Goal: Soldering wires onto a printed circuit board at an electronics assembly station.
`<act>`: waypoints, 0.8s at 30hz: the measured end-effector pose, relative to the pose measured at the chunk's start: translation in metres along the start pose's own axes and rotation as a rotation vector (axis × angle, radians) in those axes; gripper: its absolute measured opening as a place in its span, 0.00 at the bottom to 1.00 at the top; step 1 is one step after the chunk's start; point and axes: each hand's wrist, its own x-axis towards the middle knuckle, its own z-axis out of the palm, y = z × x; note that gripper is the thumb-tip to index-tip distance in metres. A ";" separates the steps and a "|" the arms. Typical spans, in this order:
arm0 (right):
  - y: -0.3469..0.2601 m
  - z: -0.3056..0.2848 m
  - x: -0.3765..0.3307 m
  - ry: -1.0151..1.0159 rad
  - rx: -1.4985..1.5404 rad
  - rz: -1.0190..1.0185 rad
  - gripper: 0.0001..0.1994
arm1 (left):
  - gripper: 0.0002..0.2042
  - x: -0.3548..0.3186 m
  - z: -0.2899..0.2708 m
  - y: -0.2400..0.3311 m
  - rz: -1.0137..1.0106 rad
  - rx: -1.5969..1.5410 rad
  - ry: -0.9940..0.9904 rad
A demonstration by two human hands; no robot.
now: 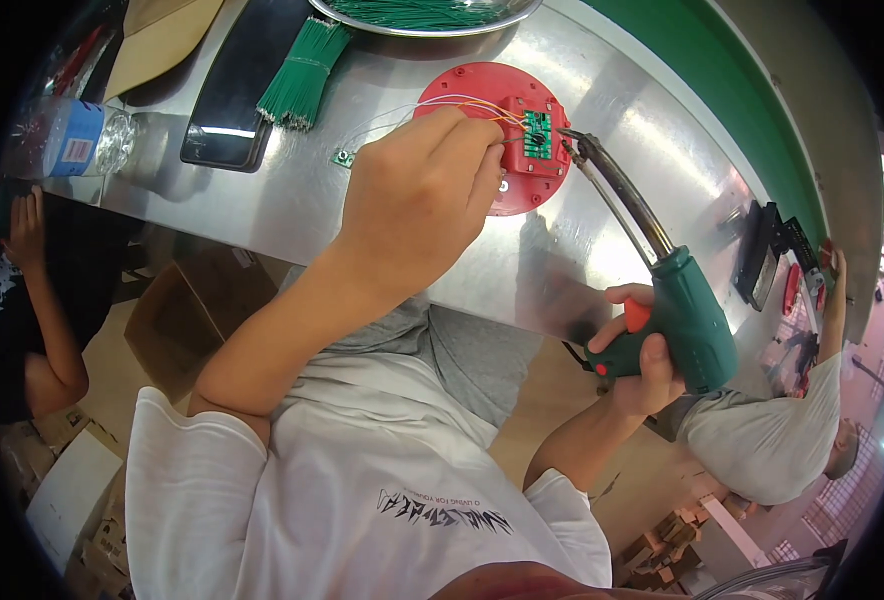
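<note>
My right hand (647, 355) is wrapped round the grip of a green soldering gun (697, 320) with an orange-red trigger. Its long metal tip reaches up to the right edge of a small green circuit board (537, 135). That board sits in a raised block on a round red plastic housing (472, 85). Over the housing's left side, my left hand (417, 190) is closed in a pinch by the board; what its fingertips hold is too small to make out. Thin orange and pale wires (462, 99) run leftward from the board. A tiny green board (343, 158) lies left of my left hand.
A bundle of green wires (307, 70) and a dark phone (237, 90) lie on the metal table (602, 90). Behind is a metal bowl (427, 28) of green wires. A plastic bottle (82, 140) and tan cap (162, 40) are left. People sit at both sides.
</note>
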 end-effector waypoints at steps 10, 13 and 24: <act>0.003 -0.002 -0.008 0.006 -0.015 -0.004 0.29 | 0.03 0.003 0.004 0.003 -0.015 -0.019 -0.004; 0.003 -0.003 -0.008 0.013 -0.031 -0.005 0.28 | 0.05 0.005 0.001 0.001 0.065 -0.034 0.129; -0.002 0.004 -0.005 -0.018 -0.067 0.027 0.27 | 0.09 0.003 0.003 0.002 0.161 0.101 0.011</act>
